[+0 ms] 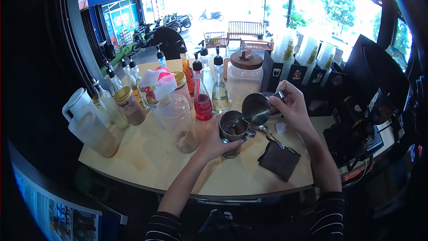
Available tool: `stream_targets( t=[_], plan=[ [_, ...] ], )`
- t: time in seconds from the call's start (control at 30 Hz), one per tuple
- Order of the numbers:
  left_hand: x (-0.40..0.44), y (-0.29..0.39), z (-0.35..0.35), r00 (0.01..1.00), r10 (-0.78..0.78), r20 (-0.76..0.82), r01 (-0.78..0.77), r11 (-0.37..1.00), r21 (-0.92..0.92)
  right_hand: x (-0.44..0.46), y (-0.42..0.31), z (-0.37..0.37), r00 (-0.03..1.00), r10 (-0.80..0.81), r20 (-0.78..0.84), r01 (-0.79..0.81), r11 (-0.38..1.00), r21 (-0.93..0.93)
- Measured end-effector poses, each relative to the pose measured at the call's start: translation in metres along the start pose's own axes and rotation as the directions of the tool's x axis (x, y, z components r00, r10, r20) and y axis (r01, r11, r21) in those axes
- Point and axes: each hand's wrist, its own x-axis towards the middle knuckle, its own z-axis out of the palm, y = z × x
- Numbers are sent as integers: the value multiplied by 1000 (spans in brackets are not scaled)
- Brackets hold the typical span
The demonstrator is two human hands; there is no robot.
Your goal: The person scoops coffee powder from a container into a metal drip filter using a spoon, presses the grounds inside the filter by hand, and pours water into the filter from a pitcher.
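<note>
My left hand [209, 145] is wrapped round a metal mug [232, 151] with a side handle, upright at the counter's front. Its mouth faces up, and what lies inside looks dark. My right hand [292, 107] grips the handle of a metal pitcher [256, 110], which is tilted with its lip just over the mug's rim. Whether liquid is flowing between them is hard to make out. A spoon [273, 138] and a folded dark cloth [279, 160] lie right of the mug. Left of it stands a tall clear cup [177, 122] with something brown at the bottom.
Pump bottles, including a red syrup bottle [203, 105], line the back. A wood-lidded jar [245, 78] stands beyond the pitcher. White-lidded jugs [93, 131] and a gold-lidded jar [129, 107] are left. Stacked plastic cups [284, 47] and a dark monitor [372, 76] occupy the right.
</note>
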Motion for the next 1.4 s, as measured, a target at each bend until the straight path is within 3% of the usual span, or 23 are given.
stream_targets(
  t=[0.2, 0.37, 0.4, 0.43, 0.63, 0.83, 1.0, 1.2, 1.4],
  plan=[
    [-1, 15, -4, 1000, -8, -7, 8, 1000, 0, 20, -5, 10, 993, -95, 75, 107, 980, -170],
    [1, 16, -6, 999, -38, 15, 38, 999, -33, 28, -19, 11, 992, -16, 123, 58, 936, -348],
    [1, 19, -8, 1000, -13, 11, 13, 999, 35, 28, -21, 11, 990, 29, 139, 29, 917, -399],
    [0, 20, -8, 1000, 7, 9, -8, 995, 103, 29, -22, 12, 990, 31, 136, 26, 917, -398],
    [-1, 19, -8, 999, -48, 22, 47, 998, 47, 30, -26, 25, 986, 103, 129, -43, 915, -400],
    [0, 12, -6, 999, -19, 26, 18, 999, 42, 31, -33, 29, 982, 19, 189, 68, 894, -442],
    [-1, 12, -6, 1000, -8, 18, 7, 998, 62, 29, -35, 30, 990, 80, 114, -29, 919, -394],
    [-1, 12, -5, 1000, -24, 17, 23, 998, 62, 28, -34, 23, 993, 57, 107, -1, 885, -466],
    [-1, 10, -4, 1000, -24, 9, 24, 1000, 10, 26, -36, 22, 992, 100, 78, -60, 911, -408]
  ],
)
